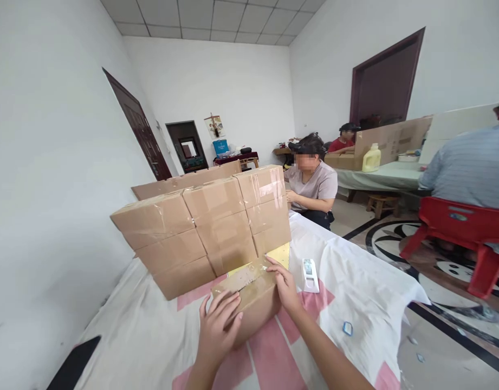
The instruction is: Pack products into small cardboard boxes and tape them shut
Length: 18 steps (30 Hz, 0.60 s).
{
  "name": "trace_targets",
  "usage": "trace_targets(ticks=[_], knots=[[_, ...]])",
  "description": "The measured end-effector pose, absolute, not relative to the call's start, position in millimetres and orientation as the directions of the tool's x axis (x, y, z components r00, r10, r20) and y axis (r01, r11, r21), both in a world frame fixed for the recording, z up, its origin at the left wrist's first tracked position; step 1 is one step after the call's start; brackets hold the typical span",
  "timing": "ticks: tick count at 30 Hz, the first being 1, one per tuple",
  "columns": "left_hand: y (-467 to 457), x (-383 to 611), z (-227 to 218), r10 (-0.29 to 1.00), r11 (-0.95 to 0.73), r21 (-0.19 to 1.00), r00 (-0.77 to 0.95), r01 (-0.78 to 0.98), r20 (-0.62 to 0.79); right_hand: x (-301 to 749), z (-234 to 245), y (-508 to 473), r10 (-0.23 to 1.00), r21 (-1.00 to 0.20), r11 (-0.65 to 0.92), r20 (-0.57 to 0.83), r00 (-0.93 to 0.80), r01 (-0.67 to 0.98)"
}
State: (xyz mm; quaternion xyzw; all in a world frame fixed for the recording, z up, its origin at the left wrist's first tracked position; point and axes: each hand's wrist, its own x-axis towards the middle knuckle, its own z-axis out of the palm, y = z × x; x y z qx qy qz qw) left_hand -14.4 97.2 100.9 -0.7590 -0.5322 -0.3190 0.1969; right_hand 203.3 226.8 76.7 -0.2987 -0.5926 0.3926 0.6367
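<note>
A closed cardboard box (257, 314) lies in front of me on the cloth-covered table, with clear tape along its top. My left hand (220, 322) rests on its near left part, fingers spread over the top and thumb by the front edge. My right hand (282, 281) touches the top at the far right end, its fingers stretched out over the tape. Whether a bit of tape sits under those fingertips, I cannot tell. Just behind this box stands a stack of taped cardboard boxes (220, 227), three rows high.
A white labelled object (310, 275) and a small blue-rimmed item (347, 328) lie right of the box. A black flat object (74, 364) is at the lower left. Behind the stack sits a co-worker (314, 184). A red chair (460, 225) stands at the right.
</note>
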Motion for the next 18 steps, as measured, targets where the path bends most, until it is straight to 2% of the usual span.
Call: trace_targets(ticks=[4,7,10,12,14,16,18], knots=[[97,-9,101,0.643,-0.335,0.045,0.194,0.941,0.741,203,68,230,0.865,-0.851,0.492,0.502,-0.005,-0.184],[95,-4,103,0.66,-0.32,0.075,0.166,0.944,0.733,210,66,222,0.876,-0.86,0.474,0.482,0.003,-0.187],[90,2,109,0.667,-0.289,0.078,0.142,0.954,0.732,216,68,192,0.802,-0.8,0.595,0.587,0.11,-0.074],[84,8,115,0.588,-0.278,0.068,0.114,0.958,0.801,212,72,157,0.721,-0.723,0.69,0.679,0.14,-0.045],[77,16,121,0.44,-0.31,0.091,0.058,0.946,0.896,197,77,116,0.74,-0.721,0.67,0.669,0.075,-0.175],[69,27,125,0.295,-0.396,0.163,-0.043,0.904,0.955,173,82,79,0.829,-0.785,0.459,0.547,-0.118,-0.416],[61,40,128,0.238,-0.486,0.242,-0.14,0.84,0.961,148,87,52,0.81,-0.787,0.393,0.54,-0.226,-0.475]])
